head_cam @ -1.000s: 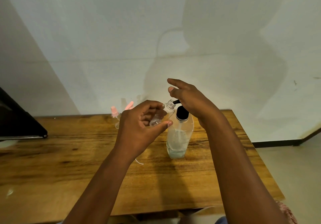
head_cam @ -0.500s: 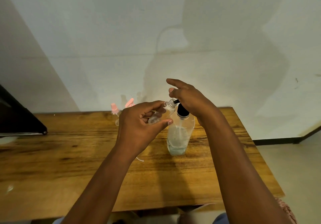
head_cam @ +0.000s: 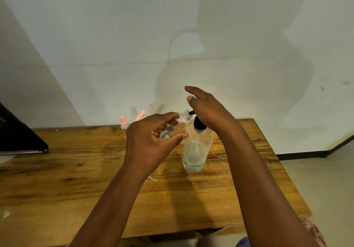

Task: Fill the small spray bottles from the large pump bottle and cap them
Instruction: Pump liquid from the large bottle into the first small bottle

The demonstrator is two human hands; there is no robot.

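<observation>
While left hand (head_cam: pixel 151 143) grips small spray bottle (head_cam: pixel 175 127) | right hand (head_cam: pixel 207 110), fingers straight, presses pump bottle (head_cam: pixel 196 149) | risk: nozzle misalignment spills liquid.

Arms: both forearms bare from wrist to the frame's lower edge, no sleeves visible along them.
Left hand (head_cam: pixel 151 143): bare, no ring, watch or glove visible.
Right hand (head_cam: pixel 208 108): bare, no ring or band visible; short, unpainted nail on the one fingertip that shows.
Clothing, 5 o'clock corner: a scrap of pink, textured fabric (head_cam: pixel 314 231) beside the right forearm.
Clothing, 6 o'clock edge: a sliver of blue cloth (head_cam: pixel 243 242), blurred, garment type unclear.
</observation>
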